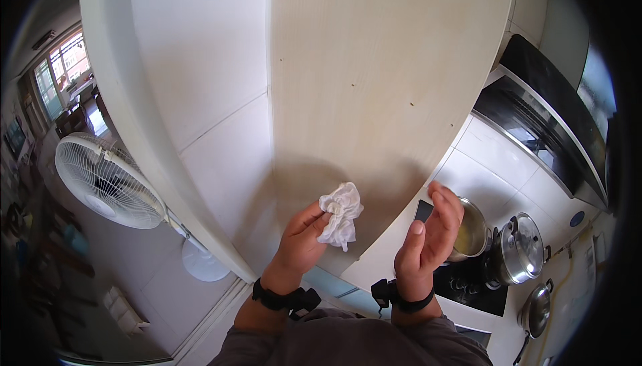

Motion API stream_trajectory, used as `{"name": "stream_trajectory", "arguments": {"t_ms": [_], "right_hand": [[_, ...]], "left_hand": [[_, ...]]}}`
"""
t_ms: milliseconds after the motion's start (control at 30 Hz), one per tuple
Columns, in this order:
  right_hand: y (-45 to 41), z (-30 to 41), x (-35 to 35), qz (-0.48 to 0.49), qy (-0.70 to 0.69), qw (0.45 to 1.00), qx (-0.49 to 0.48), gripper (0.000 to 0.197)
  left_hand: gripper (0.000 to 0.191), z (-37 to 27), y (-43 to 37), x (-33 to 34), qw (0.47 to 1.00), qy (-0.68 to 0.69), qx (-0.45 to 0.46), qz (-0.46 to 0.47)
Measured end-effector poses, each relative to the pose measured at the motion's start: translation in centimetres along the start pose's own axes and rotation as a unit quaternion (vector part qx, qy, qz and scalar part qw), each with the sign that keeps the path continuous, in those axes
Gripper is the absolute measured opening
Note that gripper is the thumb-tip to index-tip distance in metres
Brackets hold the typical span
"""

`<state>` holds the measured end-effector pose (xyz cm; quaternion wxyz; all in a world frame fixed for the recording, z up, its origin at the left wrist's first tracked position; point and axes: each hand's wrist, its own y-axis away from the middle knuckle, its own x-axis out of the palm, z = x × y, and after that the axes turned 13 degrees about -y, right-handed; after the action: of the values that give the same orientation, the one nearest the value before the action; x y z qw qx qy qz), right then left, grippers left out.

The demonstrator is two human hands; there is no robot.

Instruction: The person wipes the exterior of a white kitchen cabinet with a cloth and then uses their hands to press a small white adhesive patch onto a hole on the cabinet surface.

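Observation:
A crumpled white tissue or thin cloth (343, 214) is pinched between the thumb and fingers of my left hand (304, 239), in front of the lower part of a pale wood-grain panel (386, 55). My right hand (429, 235) is raised to the right of it, palm turned inward, thumb apart from the fingers, holding nothing. Behind the right hand stands an uncovered steel pot (470, 230) with yellowish contents, partly hidden by the fingers. Both wrists wear black straps with small devices.
A lidded steel pot (519, 253) stands by the black cooktop (471, 285), with a lidded pan (535, 311) beyond. A range hood (546, 130) hangs at the upper right. To the left are a white doorframe edge (165, 155) and a standing fan (108, 185).

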<state>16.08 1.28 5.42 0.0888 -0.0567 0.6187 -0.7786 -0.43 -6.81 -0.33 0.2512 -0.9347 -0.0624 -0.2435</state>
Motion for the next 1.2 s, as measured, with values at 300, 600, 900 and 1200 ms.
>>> {"name": "stream_trajectory", "arguments": {"t_ms": [300, 600, 900, 1200], "right_hand": [[0.9, 3.4, -0.5, 0.086, -0.157, 0.929, 0.324, 0.048], [2.1, 2.2, -0.2, 0.084, -0.124, 0.951, 0.270, 0.018], [2.9, 2.0, -0.5, 0.016, -0.258, 0.898, 0.355, 0.010], [1.7, 1.7, -0.5, -0.012, -0.267, 0.879, 0.396, 0.007]], "left_hand": [[0.034, -0.1, 0.9, 1.1, 0.981, -0.179, 0.045, 0.061], [0.024, -0.9, 1.2, 3.1, 0.947, -0.314, 0.061, 0.014], [0.012, 0.8, 0.8, 3.3, 0.955, -0.274, 0.061, -0.095], [0.020, 0.5, 0.2, 2.9, 0.906, -0.368, 0.101, -0.184]]}}
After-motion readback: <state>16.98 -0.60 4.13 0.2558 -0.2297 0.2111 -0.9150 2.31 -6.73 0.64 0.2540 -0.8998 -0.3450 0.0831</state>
